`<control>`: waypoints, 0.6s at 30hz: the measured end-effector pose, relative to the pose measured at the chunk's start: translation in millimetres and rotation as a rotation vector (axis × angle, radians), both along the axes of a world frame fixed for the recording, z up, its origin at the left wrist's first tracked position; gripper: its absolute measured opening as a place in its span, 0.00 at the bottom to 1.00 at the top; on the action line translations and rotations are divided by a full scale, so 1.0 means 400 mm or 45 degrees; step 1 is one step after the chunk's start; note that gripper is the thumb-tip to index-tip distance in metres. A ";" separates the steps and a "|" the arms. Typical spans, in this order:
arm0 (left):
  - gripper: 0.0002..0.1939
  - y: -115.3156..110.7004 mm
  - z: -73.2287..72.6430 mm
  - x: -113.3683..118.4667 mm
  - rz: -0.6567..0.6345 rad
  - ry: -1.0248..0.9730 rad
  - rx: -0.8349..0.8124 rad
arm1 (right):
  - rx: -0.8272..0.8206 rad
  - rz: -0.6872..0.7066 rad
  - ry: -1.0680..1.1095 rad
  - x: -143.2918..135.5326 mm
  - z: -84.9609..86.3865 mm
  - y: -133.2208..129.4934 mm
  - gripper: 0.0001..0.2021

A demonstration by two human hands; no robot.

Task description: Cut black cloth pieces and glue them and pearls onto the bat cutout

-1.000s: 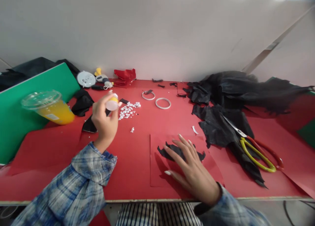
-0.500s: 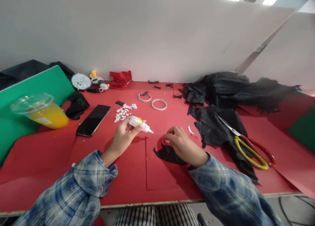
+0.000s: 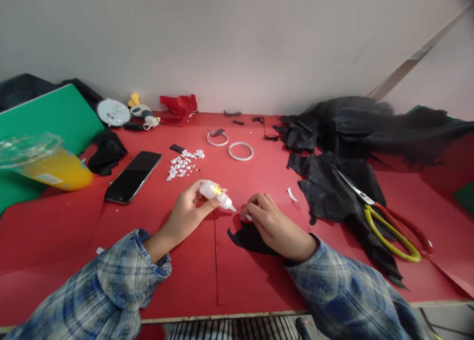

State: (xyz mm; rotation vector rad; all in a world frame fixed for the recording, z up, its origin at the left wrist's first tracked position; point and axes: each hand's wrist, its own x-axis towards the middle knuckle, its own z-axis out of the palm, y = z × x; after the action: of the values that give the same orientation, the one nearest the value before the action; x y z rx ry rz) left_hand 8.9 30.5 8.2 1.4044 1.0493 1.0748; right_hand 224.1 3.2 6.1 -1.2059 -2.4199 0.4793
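Observation:
My left hand [image 3: 190, 214] is closed round a small white bottle [image 3: 213, 190] with a yellow label, its narrow nozzle tilted down to the right. Just right of the nozzle, my right hand [image 3: 272, 224] has its fingers curled and pressed together over a black fabric piece [image 3: 250, 238] on the red sheet. What those fingertips hold is too small to make out. Beyond the bottle lie white pearl beads [image 3: 181, 166], a small black strip [image 3: 177, 148] and two white rings, one bare [image 3: 240, 151], the other [image 3: 217, 138] with black material on it.
Scissors [image 3: 366, 199] with yellow and red handles rest on black fabric [image 3: 329, 182] at the right. At the left are a phone [image 3: 134, 177] and a cup of orange drink [image 3: 62, 169] by a green board [image 3: 55, 112]. Red fabric [image 3: 179, 108] lies near the wall.
The view has shifted, with things at the sides now farther out. The bottle's nozzle is slightly closer to my right hand, which stays over the black piece.

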 end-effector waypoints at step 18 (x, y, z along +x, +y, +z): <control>0.14 -0.014 -0.012 0.023 -0.136 0.177 -0.034 | -0.120 0.072 0.085 0.018 0.028 -0.015 0.14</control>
State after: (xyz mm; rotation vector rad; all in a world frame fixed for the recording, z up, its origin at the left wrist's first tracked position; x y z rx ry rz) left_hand 18.1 25.0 3.4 1.5133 1.0710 0.8929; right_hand 231.2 -2.6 17.4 -1.1433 -2.4038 0.6469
